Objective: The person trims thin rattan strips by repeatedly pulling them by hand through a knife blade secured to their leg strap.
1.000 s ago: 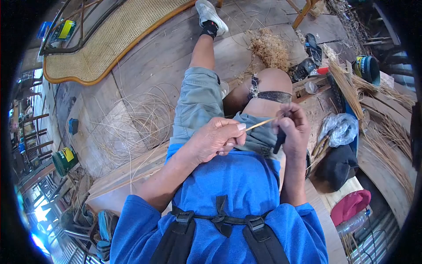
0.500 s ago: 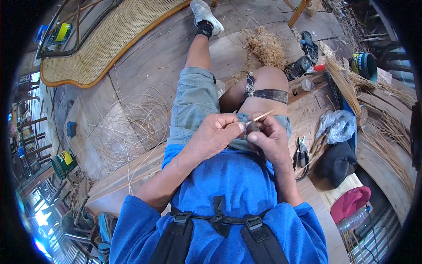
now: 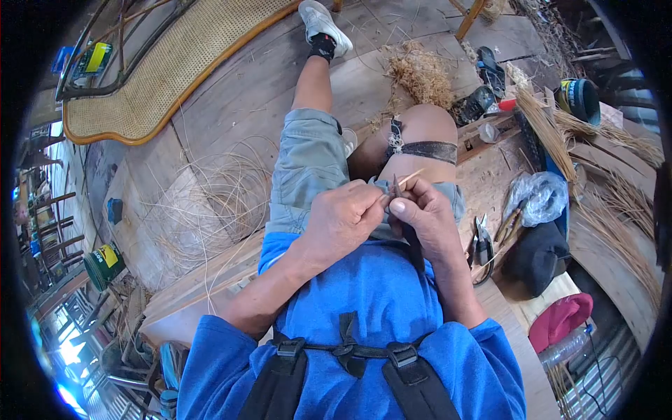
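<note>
Over my lap, my left hand point(image 3: 348, 212) is closed, thumb and fingers pinching a thin pale cane strip point(image 3: 411, 176). The tip of the strip sticks out past the fingers of my right hand point(image 3: 425, 213). That hand is wrapped round a small knife point(image 3: 395, 187), its dark narrow blade pointing up and away from me, its dark lower end under the palm. Blade and strip cross between the two hands; whether they touch is hidden by the fingers. A dark band point(image 3: 430, 150) is tied round my bent right leg, just beyond the hands.
Cutting pliers point(image 3: 481, 248) lie to the right, near a clear plastic bag point(image 3: 539, 199), a black cap point(image 3: 537, 260) and a red cap point(image 3: 560, 320). Cane bundles point(image 3: 546, 136) lie beyond. Loose strands point(image 3: 224, 199), shavings point(image 3: 422, 73) and a woven cane panel point(image 3: 168, 73) are on the floor.
The knife blade has come up into view between my hands. The cane strip's tip has shifted slightly left and up, and my right fingers have closed in nearer my left hand.
</note>
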Demonstrator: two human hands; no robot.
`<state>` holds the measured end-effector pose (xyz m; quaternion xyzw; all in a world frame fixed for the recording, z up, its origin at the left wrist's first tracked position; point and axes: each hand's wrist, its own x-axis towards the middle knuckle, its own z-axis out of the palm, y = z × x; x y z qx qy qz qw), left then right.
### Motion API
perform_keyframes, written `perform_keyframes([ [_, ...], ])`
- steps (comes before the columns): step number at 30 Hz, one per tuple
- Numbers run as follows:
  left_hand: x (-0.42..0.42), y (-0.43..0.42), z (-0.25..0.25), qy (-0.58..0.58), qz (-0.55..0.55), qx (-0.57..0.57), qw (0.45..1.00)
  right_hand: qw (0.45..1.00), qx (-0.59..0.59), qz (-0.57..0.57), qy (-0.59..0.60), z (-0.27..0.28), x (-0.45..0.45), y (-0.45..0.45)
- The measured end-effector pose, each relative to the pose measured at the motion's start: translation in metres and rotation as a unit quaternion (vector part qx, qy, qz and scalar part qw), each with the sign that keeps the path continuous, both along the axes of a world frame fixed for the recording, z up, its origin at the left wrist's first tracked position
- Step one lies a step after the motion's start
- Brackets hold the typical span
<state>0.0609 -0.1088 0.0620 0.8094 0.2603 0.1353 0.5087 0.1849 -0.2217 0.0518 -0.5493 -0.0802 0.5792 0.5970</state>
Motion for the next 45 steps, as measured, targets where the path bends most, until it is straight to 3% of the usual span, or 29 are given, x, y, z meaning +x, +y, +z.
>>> perform_keyframes([
  [5, -0.006, 0.002, 0.0, 0.012, -0.035, 0.038, 0.999, 0.992, 0.017, -0.123, -0.018, 0.01, 0.017, 0.0],
  [7, -0.007, 0.001, -0.003, -0.002, 0.001, 0.001, 1.0, 0.981, 0.018, -0.19, -0.036, 0.0, 0.034, -0.007],
  [9, -0.009, 0.001, -0.007, -0.022, 0.022, -0.026, 0.999, 0.988, 0.025, -0.148, -0.047, -0.008, 0.044, -0.014],
  [11, -0.003, -0.001, -0.011, -0.045, 0.031, -0.043, 0.998, 0.997, 0.039, -0.035, -0.061, -0.002, 0.031, -0.017],
  [13, 0.001, 0.004, -0.004, 0.001, -0.078, 0.034, 0.996, 0.994, 0.035, 0.011, -0.103, 0.001, 0.014, -0.013],
  [14, 0.003, -0.001, -0.008, 0.003, -0.052, -0.009, 0.999, 0.991, 0.029, 0.02, -0.129, 0.001, 0.007, -0.009],
  [16, -0.007, 0.013, -0.004, 0.042, -0.067, -0.039, 0.996, 0.992, -0.035, -0.077, -0.089, -0.001, 0.02, -0.007],
  [18, -0.027, 0.034, -0.011, 0.09, -0.097, -0.104, 0.986, 0.967, -0.039, -0.166, -0.189, -0.002, 0.073, -0.02],
  [19, -0.046, 0.049, -0.019, 0.111, -0.116, -0.101, 0.982, 0.943, -0.047, -0.233, -0.233, 0.004, 0.104, -0.026],
  [20, -0.066, 0.066, -0.022, 0.144, -0.125, -0.077, 0.979, 0.944, -0.103, -0.244, -0.197, 0.034, 0.135, -0.028],
  [21, -0.088, 0.084, -0.024, 0.175, -0.136, -0.054, 0.974, 0.923, -0.047, -0.308, -0.227, 0.009, 0.208, -0.068],
  [23, -0.133, 0.113, -0.027, 0.167, -0.101, -0.014, 0.981, 0.898, 0.009, -0.363, -0.246, 0.032, 0.262, -0.096],
  [25, -0.173, 0.137, -0.017, 0.258, -0.036, 0.031, 0.965, 0.856, -0.032, -0.394, -0.332, 0.022, 0.328, -0.139],
  [27, -0.223, 0.168, -0.039, 0.326, 0.04, 0.151, 0.932, 0.809, -0.077, -0.411, -0.412, 0.007, 0.379, -0.171],
  [29, -0.264, 0.189, -0.062, 0.34, 0.187, 0.248, 0.888, 0.784, -0.094, -0.404, -0.461, -0.007, 0.416, -0.189],
  [31, -0.26, 0.197, -0.045, 0.291, 0.401, 0.003, 0.868, 0.83, -0.054, -0.365, -0.419, -0.027, 0.431, -0.181],
  [32, -0.256, 0.2, -0.041, 0.254, 0.492, -0.124, 0.824, 0.88, -0.061, -0.331, -0.335, -0.028, 0.404, -0.145],
  [33, -0.256, 0.204, -0.047, 0.117, 0.527, -0.206, 0.816, 0.919, -0.076, -0.294, -0.251, -0.028, 0.376, -0.108],
  [34, -0.245, 0.201, -0.045, 0.029, 0.504, -0.226, 0.833, 0.933, -0.064, -0.285, -0.21, 0.0, 0.277, -0.048],
  [35, -0.222, 0.196, -0.035, -0.058, 0.478, -0.244, 0.842, 0.944, -0.072, -0.249, -0.203, -0.007, 0.236, -0.022],
  [38, -0.146, 0.176, -0.001, -0.268, 0.383, -0.332, 0.819, 0.998, -0.029, -0.015, -0.052, -0.003, 0.116, 0.048],
  [40, -0.103, 0.158, 0.001, -0.18, 0.304, -0.223, 0.909, 0.998, -0.021, -0.016, -0.065, 0.005, 0.042, 0.079],
  [41, -0.076, 0.139, 0.002, -0.097, 0.252, -0.104, 0.957, 0.996, -0.022, 0.006, -0.088, 0.015, 0.013, 0.094],
  [42, -0.055, 0.12, 0.004, -0.01, 0.195, 0.019, 0.981, 0.999, -0.013, 0.011, -0.045, 0.02, -0.005, 0.104],
  [44, -0.033, 0.091, 0.011, 0.026, -0.001, 0.192, 0.981, 0.999, -0.002, 0.018, 0.039, 0.024, -0.024, 0.111],
  [45, -0.03, 0.086, 0.01, 0.036, 0.01, 0.164, 0.986, 1.0, -0.017, 0.001, 0.026, 0.017, -0.022, 0.109],
])
